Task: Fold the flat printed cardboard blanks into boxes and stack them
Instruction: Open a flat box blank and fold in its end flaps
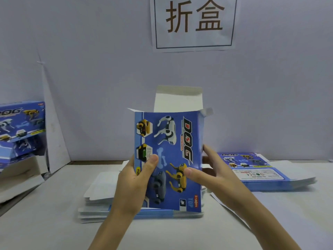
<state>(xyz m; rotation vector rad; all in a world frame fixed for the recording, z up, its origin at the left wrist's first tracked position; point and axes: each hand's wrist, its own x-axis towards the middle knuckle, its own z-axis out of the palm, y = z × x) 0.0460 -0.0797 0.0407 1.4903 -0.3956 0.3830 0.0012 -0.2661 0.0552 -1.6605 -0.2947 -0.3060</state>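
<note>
Over the matte table (54, 231), left hand (134, 179) and right hand (214, 170) clasp glossy box (173, 152).

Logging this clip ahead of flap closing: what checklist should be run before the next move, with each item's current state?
1. Grip, left hand on left edge of box: ok.
2. Grip, right hand on right edge: ok.
3. Raised top flap, free of both hands: ok.
4. Squareness of box: cannot tell.
5. Closed underneath: cannot tell, hidden.
6. Spare blanks under box: ok.
</note>
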